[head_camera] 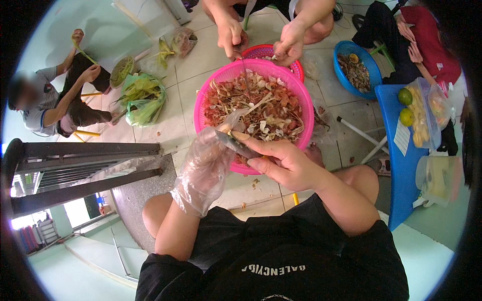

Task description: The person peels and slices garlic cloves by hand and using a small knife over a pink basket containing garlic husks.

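My left hand (203, 161), in a clear plastic glove, is curled around a small pale piece of vegetable (230, 133), mostly hidden by glove and blade. My right hand (290, 161) grips a knife (238, 145), its dark blade lying across the gloved fingers. Both hands are over the near rim of a pink plastic basket (310, 113). Inside it are reddish-brown onion or shallot skins (229, 84), dry roots and white garlic-like peelings (265, 126). Across the basket, another person's hands (288, 43) hold a knife and a small white piece.
Behind the pink basket is a red colander (299, 71). A blue basin (339, 77) of scraps stands to the right, near a blue table (388, 113) with green citrus (405, 96) and bagged peeled pieces (420, 120). Left are leafy greens (139, 90), a seated person and a metal railing (90, 150).
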Tool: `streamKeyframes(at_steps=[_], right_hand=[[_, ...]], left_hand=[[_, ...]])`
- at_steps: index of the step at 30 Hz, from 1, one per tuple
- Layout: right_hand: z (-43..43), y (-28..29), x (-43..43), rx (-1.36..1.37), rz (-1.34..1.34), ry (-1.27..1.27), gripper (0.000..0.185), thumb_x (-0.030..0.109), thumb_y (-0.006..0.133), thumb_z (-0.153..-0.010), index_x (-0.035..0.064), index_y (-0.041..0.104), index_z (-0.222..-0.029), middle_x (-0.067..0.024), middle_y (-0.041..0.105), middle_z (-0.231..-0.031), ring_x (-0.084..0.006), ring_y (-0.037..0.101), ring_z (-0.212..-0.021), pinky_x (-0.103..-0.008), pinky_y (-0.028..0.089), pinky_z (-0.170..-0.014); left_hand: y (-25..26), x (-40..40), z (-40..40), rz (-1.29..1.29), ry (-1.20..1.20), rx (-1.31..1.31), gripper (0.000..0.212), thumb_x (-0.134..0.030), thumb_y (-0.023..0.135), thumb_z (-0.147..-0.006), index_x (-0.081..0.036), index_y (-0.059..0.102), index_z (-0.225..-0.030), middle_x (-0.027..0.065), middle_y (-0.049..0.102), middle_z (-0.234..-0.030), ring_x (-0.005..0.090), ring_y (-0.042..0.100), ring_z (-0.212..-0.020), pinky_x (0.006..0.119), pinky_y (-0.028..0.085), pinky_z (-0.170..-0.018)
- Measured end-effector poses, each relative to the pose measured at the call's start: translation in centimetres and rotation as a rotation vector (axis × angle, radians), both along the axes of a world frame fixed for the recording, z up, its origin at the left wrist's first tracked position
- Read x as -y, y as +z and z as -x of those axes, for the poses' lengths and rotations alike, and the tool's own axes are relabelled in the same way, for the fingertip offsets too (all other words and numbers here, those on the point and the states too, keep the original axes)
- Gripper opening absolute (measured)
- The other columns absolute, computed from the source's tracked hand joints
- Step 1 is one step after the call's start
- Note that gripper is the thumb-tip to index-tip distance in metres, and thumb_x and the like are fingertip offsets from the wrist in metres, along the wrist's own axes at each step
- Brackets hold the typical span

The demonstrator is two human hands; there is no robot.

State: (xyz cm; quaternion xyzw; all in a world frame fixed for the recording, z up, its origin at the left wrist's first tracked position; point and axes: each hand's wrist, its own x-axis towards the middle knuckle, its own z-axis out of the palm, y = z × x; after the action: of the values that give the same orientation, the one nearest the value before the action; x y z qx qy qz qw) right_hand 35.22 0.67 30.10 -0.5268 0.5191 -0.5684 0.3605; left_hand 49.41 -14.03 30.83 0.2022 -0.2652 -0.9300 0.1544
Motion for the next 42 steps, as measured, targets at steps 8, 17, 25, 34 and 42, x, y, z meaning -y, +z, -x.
streamKeyframes(at_steps=[8,17,25,34,42], right_hand=[[0.1,2.5,-1.1,0.295,-0.155,0.103,0.055,0.005,0.053,-0.102,0.0082,0.037,-0.155,0.0026,0.053,-0.08,-0.002,0.039,-0.057,-0.0206,0.036,-0.051],[0.7,3.6,-1.3,0.779,-0.332,0.084,0.057,0.012,0.051,-0.104,0.0176,0.032,-0.158,0.006,0.043,-0.07,-0.0025,0.032,-0.051,-0.021,0.03,-0.045],[1.3,4.0,-1.0,0.876,-0.472,-0.084,0.059,0.017,0.05,-0.105,0.0196,0.026,-0.16,0.0033,0.048,-0.073,-0.0022,0.029,-0.049,-0.0189,0.025,-0.042],[0.2,3.0,-1.0,-0.029,-0.097,-0.018,0.056,0.008,0.053,-0.101,0.0014,0.034,-0.154,-0.0182,0.057,-0.142,-0.0232,0.058,-0.127,-0.0336,0.041,-0.106],[0.1,1.9,-0.8,-0.116,-0.048,0.001,0.056,0.002,0.057,-0.098,0.0011,0.039,-0.151,-0.0188,0.061,-0.136,-0.0256,0.064,-0.12,-0.0325,0.047,-0.1]], left_hand=[[-1.0,0.3,-0.4,0.053,0.009,-0.047,0.059,-0.021,0.076,-0.088,0.0,0.053,-0.137,0.0145,0.058,-0.137,0.0235,0.057,-0.123,0.035,0.048,-0.105],[-0.5,1.2,0.3,-0.01,-0.083,-0.16,0.053,-0.012,0.074,-0.089,0.004,0.053,-0.136,0.0068,0.061,-0.12,0.0151,0.061,-0.107,0.025,0.053,-0.091],[0.5,0.7,0.9,-0.209,0.037,-0.161,0.05,-0.008,0.062,-0.099,0.007,0.044,-0.142,0.011,0.061,-0.121,0.016,0.063,-0.103,0.017,0.058,-0.083],[0.4,0.0,0.9,-0.06,-0.004,-0.152,0.058,-0.018,0.07,-0.094,0.004,0.045,-0.143,0.0116,0.061,-0.127,0.0196,0.063,-0.111,0.032,0.056,-0.096],[-0.4,-0.6,0.7,-0.05,0.022,-0.14,0.062,-0.022,0.073,-0.091,0.003,0.047,-0.141,0.01,0.061,-0.129,0.0193,0.062,-0.115,0.034,0.053,-0.099]])
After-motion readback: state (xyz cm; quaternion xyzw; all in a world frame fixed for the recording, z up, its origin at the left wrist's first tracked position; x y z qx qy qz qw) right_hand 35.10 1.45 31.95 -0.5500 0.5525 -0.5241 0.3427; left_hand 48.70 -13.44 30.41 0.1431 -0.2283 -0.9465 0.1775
